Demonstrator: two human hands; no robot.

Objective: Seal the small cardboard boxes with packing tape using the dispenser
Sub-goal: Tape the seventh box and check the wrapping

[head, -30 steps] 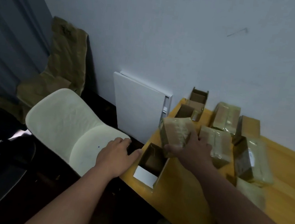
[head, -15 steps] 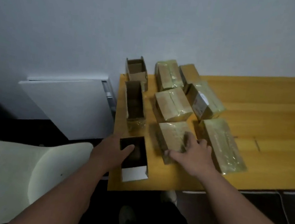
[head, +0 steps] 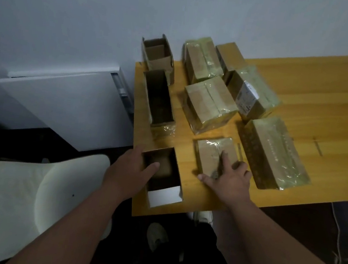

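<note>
**Two boxes handled at the desk's near edge**

An open box (head: 165, 175) at the near left corner of the desk (head: 317, 83) was gripped by the left hand (head: 130, 171), thumb curled inside its rim. Just to its right, a taped box (head: 214, 156) was pressed flat by the right hand (head: 229, 177), fingers spread and straight. Farther off, two more open boxes and five wrapped ones were ranged toward the wall.

open boxes (head: 159, 99) left on table (head: 325, 88), taped boxes (head: 210, 103) right

Plain room: wooden table (head: 304, 81), pale chair (head: 20, 201) (home packing spot).
</note>
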